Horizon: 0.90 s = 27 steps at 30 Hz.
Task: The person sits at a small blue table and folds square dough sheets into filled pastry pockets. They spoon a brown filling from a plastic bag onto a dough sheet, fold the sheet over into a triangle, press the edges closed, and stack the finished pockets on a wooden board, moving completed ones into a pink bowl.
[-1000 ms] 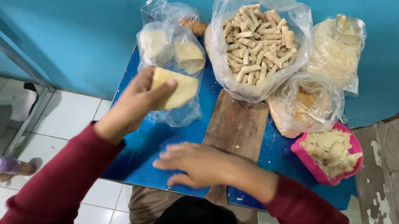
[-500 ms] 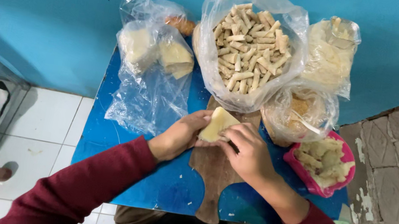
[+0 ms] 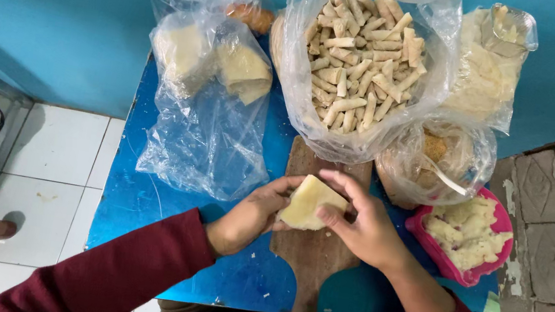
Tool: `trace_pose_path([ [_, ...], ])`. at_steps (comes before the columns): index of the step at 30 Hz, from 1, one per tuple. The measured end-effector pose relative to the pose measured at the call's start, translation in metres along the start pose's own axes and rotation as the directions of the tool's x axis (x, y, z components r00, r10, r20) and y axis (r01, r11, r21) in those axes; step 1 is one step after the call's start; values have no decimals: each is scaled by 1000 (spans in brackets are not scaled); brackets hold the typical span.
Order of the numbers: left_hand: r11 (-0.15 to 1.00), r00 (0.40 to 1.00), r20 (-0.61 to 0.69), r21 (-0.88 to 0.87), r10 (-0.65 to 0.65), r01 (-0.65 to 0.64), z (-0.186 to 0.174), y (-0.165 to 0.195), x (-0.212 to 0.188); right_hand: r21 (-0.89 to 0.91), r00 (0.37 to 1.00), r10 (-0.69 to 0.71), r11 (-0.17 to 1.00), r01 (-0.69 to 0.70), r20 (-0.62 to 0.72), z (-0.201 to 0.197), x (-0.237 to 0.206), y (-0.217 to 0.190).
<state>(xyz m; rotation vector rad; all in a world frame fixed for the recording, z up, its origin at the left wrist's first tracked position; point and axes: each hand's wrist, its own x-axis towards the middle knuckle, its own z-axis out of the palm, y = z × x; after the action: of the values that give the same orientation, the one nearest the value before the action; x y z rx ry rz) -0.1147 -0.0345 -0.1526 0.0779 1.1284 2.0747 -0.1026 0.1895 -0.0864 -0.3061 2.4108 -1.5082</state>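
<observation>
Head view — pale wrapper (image 3: 311,202) pinched between both hands' fingers (image 3: 327,216) — over wooden board (image 3: 312,258).

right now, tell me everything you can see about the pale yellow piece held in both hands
The pale yellow piece is a flat, folded stack that looks like soft thin dough sheets, roughly square with one corner pointing up. It is matte and smooth, and tilted. The left hand grips its left edge and the right hand holds its right side, fingers curled over the top. It is above the wooden board on the blue table; whether it touches the board cannot be told.
</observation>
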Motion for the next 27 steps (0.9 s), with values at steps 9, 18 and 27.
trace_pose_path([
  [9,946,948,17,73,317,-317,14,-6,-5,-308,862,-386,907,288,-328,-2,-21,-3],
  [18,929,963,132,-324,234,-181,22,-30,0,-287,863,-418,896,339,-286,19,-16,-6],
  [27,931,918,253,-281,306,-233,20,-32,-3,-330,868,-394,897,292,-303,25,-15,-2],
])
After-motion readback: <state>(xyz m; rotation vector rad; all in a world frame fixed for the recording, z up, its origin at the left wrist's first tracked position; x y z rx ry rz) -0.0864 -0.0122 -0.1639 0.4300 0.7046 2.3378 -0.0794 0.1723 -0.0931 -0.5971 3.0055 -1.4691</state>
